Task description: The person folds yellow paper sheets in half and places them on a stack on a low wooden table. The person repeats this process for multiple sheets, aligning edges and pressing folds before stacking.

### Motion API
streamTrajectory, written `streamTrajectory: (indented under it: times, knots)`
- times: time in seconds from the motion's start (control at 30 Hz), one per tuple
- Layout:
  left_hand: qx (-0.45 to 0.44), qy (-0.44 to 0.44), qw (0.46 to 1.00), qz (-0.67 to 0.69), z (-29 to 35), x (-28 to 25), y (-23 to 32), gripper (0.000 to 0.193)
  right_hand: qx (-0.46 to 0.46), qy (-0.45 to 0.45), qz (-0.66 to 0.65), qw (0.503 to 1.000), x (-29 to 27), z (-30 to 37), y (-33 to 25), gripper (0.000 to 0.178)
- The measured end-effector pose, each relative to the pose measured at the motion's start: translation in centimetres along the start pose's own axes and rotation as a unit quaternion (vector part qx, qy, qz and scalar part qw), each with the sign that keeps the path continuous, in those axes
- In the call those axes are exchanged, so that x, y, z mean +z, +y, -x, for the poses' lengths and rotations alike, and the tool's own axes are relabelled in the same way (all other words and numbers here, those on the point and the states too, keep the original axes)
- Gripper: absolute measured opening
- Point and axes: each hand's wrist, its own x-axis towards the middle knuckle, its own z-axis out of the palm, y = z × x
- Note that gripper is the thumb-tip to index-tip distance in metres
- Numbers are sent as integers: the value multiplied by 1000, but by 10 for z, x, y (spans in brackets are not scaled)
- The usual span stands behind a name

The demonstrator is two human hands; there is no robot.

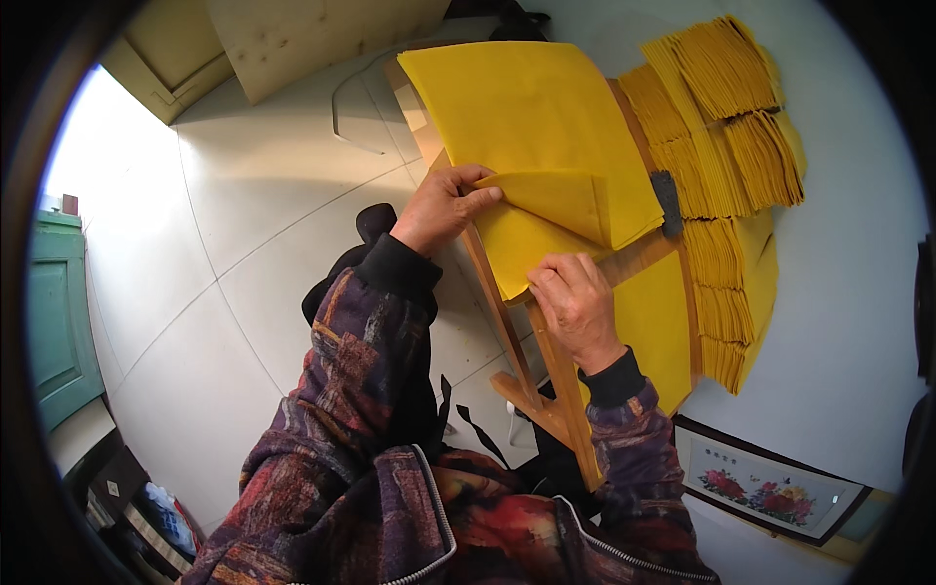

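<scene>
A stack of large, thin yellow sheets [531, 107], paper or cloth, lies on a wooden stand [561, 375]. My left hand [444, 207] pinches the corner of a top yellow sheet [561, 200] between thumb and fingers. That sheet is lifted and folded back, with a crease running toward the right. My right hand [578, 304] is closed at the near corner of the stack, its fingertips pressed together on the yellow edge. How many layers it grips is hidden.
Folded yellow bundles [721, 146] are piled on the right. More yellow sheet [648, 331] shows below the stand's crossbar. A dark grey block [667, 203] sits at the stack's right edge. A framed flower picture [770, 483] is at lower right, a green cabinet [68, 312] at left.
</scene>
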Motion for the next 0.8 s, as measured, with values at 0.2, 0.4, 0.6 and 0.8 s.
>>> streamTrajectory:
  times: [0.2,0.4,0.6,0.8]
  knots:
    - [-26,-21,998,-48,1,-4,5,27,-3,-14,-53,998,0,-4,10,11]
    - [-24,3,999,-39,2,0,6,24,40,-29,-128,991,-3,-9,10,12]
    - [-22,-5,999,-39,1,-2,4,25,39,-35,-134,990,-4,-10,7,9]
    - [-28,-18,999,-38,0,-3,3,26,64,-51,-176,981,-5,-13,10,7]
